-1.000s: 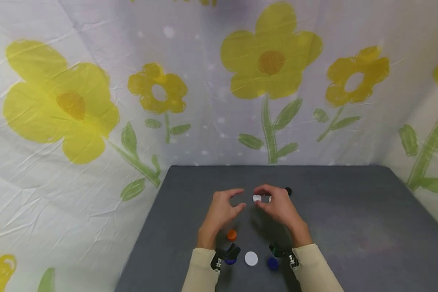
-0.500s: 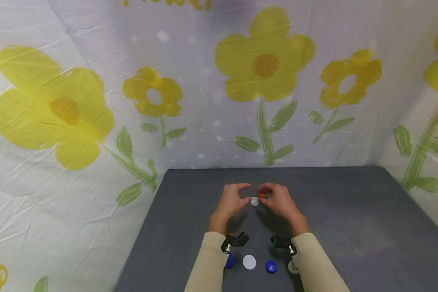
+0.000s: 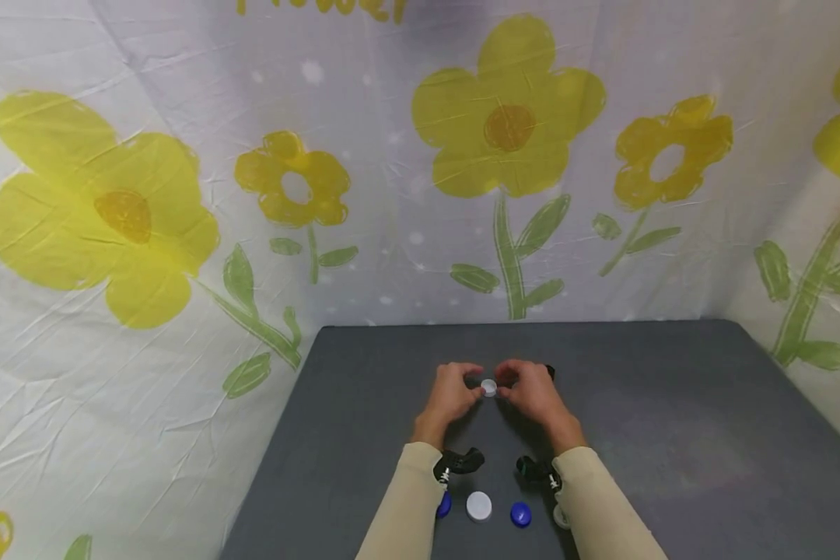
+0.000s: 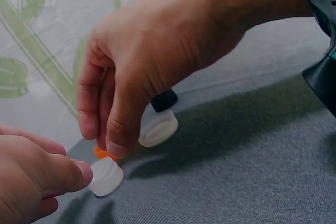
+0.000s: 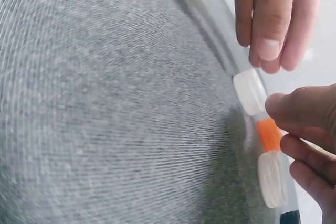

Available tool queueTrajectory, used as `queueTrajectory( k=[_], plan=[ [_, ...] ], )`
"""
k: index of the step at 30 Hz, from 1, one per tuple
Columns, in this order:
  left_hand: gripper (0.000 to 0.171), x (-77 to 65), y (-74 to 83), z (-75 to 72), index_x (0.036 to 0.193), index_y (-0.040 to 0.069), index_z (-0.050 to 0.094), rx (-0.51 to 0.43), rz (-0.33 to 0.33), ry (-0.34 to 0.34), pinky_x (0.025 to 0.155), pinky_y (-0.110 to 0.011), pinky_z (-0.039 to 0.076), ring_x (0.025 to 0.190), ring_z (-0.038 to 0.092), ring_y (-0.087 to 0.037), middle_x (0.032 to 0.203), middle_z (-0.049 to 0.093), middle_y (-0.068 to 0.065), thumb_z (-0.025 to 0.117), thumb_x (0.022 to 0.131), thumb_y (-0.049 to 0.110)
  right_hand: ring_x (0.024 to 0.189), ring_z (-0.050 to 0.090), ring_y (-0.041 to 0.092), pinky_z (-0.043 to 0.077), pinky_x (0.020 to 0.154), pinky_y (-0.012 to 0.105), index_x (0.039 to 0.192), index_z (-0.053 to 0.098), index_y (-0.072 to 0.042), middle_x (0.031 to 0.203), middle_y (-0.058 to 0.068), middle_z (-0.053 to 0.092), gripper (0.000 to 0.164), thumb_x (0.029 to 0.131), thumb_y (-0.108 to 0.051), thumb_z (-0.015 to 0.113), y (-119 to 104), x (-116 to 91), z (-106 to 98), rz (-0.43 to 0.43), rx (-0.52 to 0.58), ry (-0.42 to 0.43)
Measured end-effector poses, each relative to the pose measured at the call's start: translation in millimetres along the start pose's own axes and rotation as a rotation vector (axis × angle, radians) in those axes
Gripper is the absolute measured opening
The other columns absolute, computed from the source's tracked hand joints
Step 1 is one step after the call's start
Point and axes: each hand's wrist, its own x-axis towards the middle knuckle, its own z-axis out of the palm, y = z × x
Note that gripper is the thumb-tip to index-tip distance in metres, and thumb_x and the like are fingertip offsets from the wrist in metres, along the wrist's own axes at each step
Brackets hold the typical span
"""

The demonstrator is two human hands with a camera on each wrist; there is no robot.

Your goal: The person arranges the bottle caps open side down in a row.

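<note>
A small white cap (image 3: 488, 387) lies on the dark table between the two hands. In the left wrist view, the thumb tip of my left hand (image 3: 452, 395) is right at the edge of that white cap (image 4: 106, 178). My right hand (image 3: 532, 390) is bent over the caps beside it, thumb and fingertips apart. Partly hidden by its fingers is an orange cap (image 5: 270, 134), set between the first white cap (image 5: 249, 92) and another ridged white cap (image 5: 272, 180). A black cap (image 4: 165, 100) stands at the far end of this row.
Nearer on the dark table (image 3: 672, 435) are a blue cap (image 3: 521, 514), a larger white cap (image 3: 479, 506), a second blue cap (image 3: 444, 504) and a pale cap (image 3: 561, 516) half covered by the right sleeve. A flower-printed cloth (image 3: 392, 155) hangs behind the table.
My left hand has moved right, closer to the white cap and my right hand. The head view has tilted slightly, and the left forearm now covers the nearer orange cap.
</note>
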Motion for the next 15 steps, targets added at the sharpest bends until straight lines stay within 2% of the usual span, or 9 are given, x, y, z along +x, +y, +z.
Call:
queueTrajectory(
  k=[7, 10, 11, 15],
  plan=[
    [0.031, 2.9, -4.9, 10.1, 0.116, 0.004, 0.084, 0.011, -0.02, 0.0, 0.104, -0.04, 0.06, 0.116, 0.078, -0.026, 0.114, 0.085, -0.009, 0.091, 0.086, 0.006, 0.09, 0.077, 0.026, 0.062, 0.086, 0.052, 0.107, 0.08, -0.006, 0.094, 0.005, 0.081, 0.024, 0.085, -0.003, 0.09, 4.6, 1.4, 7.9, -0.025, -0.063, 0.026],
    [0.028, 2.0, -6.9, 12.8, 0.113, 0.004, 0.085, 0.02, 0.004, 0.008, 0.1, -0.039, 0.061, 0.112, 0.079, -0.025, 0.11, 0.085, -0.008, 0.09, 0.086, 0.005, 0.089, 0.077, 0.025, 0.061, 0.084, 0.051, 0.104, 0.08, -0.007, 0.092, 0.004, 0.081, 0.022, 0.085, -0.003, 0.09, 4.5, 0.9, 10.7, -0.03, -0.084, 0.03],
    [0.025, 4.4, -15.6, 18.9, 0.111, 0.007, 0.086, 0.03, 0.04, 0.025, 0.1, -0.037, 0.061, 0.112, 0.078, -0.023, 0.108, 0.085, -0.005, 0.091, 0.086, 0.008, 0.09, 0.077, 0.025, 0.061, 0.085, 0.051, 0.103, 0.08, -0.008, 0.092, 0.003, 0.081, 0.022, 0.085, -0.003, 0.09, 4.2, 0.5, 11.2, -0.028, -0.092, 0.032],
    [0.022, 7.5, -25.5, 25.4, 0.108, 0.008, 0.087, 0.031, 0.08, 0.04, 0.098, -0.038, 0.062, 0.109, 0.079, -0.023, 0.105, 0.086, -0.002, 0.091, 0.086, 0.009, 0.091, 0.078, 0.027, 0.061, 0.085, 0.052, 0.099, 0.08, -0.01, 0.092, 0.003, 0.082, 0.02, 0.084, -0.003, 0.09, 3.0, 0.2, 13.2, -0.02, -0.109, 0.045]
  ],
)
